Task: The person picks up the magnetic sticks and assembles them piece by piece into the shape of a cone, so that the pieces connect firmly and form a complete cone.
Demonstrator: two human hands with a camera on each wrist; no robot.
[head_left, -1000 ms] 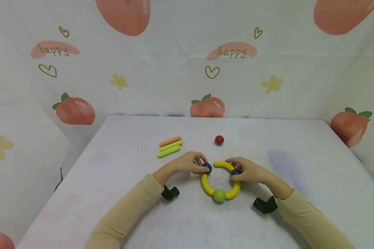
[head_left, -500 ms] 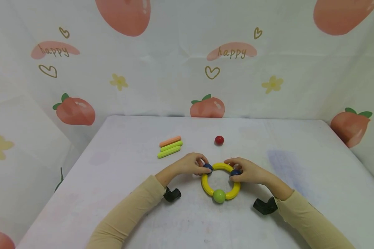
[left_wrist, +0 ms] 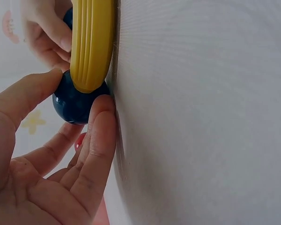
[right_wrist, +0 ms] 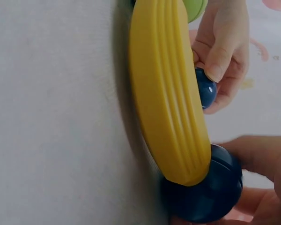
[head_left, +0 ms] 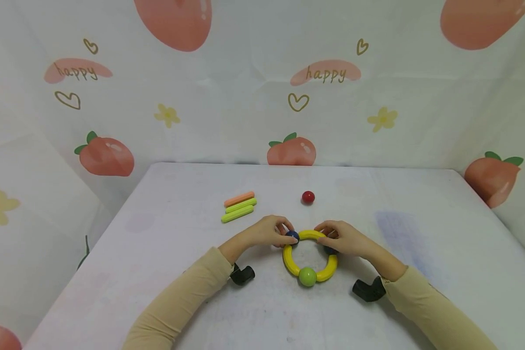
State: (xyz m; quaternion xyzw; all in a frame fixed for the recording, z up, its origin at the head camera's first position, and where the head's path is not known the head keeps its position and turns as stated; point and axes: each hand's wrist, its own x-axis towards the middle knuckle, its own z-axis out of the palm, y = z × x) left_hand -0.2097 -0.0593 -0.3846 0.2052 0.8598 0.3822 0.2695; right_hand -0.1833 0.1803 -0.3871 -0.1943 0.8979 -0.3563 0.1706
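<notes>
A ring of curved yellow rods and balls lies on the white table, with a green ball (head_left: pixel 307 276) at its near side. My left hand (head_left: pixel 269 231) pinches the left blue ball (left_wrist: pixel 72 101) between thumb and fingers. That ball touches a curved yellow rod (left_wrist: pixel 91 44). Across the ring, my right hand (head_left: pixel 346 238) pinches the far yellow rod (head_left: pixel 308 234) near its right end, thumb on the inner side. Beneath that hand sits the right blue ball (right_wrist: pixel 206 192), partly hidden in the head view. The right near yellow rod (right_wrist: pixel 166 93) meets it.
A red ball (head_left: pixel 308 197) lies beyond the ring. Farther left, an orange stick (head_left: pixel 239 198) and two yellow-green sticks (head_left: pixel 237 214) lie side by side. Black curved pieces (head_left: pixel 369 289) show by both wrists. A printed cloth (head_left: pixel 227 97) hangs behind the table.
The gap between the left blue ball and the far yellow rod has closed. My left hand shifted slightly right with its ball. My right thumb moved from the right blue ball onto the far rod.
</notes>
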